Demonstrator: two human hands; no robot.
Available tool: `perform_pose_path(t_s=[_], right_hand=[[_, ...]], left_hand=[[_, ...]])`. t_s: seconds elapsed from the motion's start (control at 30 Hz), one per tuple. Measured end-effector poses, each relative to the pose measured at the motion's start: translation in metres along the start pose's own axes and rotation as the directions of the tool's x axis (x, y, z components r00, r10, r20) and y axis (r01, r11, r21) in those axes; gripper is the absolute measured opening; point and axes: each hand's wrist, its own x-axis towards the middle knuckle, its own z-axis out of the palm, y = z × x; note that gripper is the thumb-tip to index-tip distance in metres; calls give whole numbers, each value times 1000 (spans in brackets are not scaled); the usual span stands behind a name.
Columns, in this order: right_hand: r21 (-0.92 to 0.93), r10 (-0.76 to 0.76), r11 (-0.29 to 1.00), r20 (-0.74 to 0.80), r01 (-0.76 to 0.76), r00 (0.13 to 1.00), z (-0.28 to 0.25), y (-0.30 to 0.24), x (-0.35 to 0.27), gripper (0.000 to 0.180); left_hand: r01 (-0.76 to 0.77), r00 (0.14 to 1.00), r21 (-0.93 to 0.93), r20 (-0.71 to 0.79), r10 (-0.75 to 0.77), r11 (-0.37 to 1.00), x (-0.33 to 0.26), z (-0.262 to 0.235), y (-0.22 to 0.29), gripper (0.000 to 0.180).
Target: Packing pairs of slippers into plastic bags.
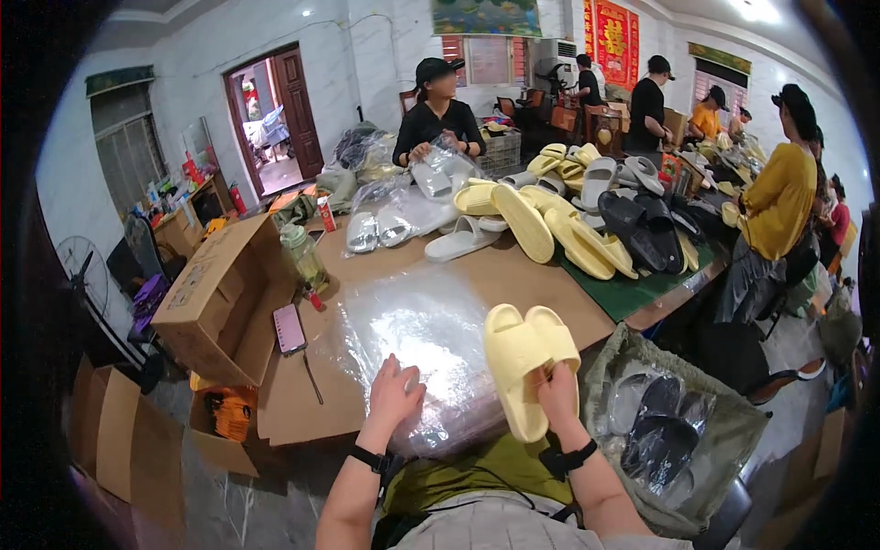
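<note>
My right hand grips a pair of pale yellow slide sandals, held together above the table's front edge. The fingers go into the foot openings and are partly hidden. To the left, my left hand rests on a stack of clear plastic bags, its fingers spread and holding nothing. Glare covers the middle of the bags. Beyond them lies a heap of loose slides, with yellow slides, black slides and grey slides mixed together.
A tipped cardboard box, a glass jar and a phone are on the left. On my right, an open sack holds bagged slides. Across the table a person handles a bagged pair; several others work at the right.
</note>
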Motion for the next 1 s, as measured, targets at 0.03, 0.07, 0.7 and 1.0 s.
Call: perform_pose_path(t_s=[0.03, 0.07, 0.7, 1.0], right_hand=[[-28, 14, 1000, 16, -13, 1000, -15, -12, 0, 28], [-96, -28, 995, -9, 27, 1000, -23, -8, -3, 30], [68, -372, 899, 642, 433, 670, -77, -87, -40, 39], [-234, -310, 824, 576, 516, 756, -48, -77, -39, 30]], left_hand=[[-19, 999, -6, -33, 18, 1000, -2, -2, 0, 41], [-6, 999, -14, -32, 5, 1000, -1, -3, 2, 41], [97, 982, -398, -113, -154, 912, 18, -14, 27, 34], [-22, 997, -302, -72, 0, 953, 3, -14, 56, 33]])
